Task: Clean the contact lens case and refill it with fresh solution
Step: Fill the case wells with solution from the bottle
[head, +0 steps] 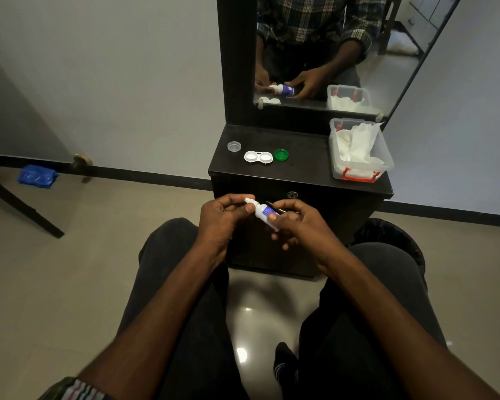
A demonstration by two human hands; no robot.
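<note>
You're on the refill step: your right hand (293, 223) grips the solution bottle (264, 212) while your left hand (224, 216) pinches its cap (249, 200), so next twist it off, then tip over the open lens case (258, 157) beyond the bottle.

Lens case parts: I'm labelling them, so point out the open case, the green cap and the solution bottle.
open case (258, 157): head view, bridge between its two wells.
green cap (281, 154): head view, its centre.
solution bottle (263, 211): head view, labelled body between the hands.
</note>
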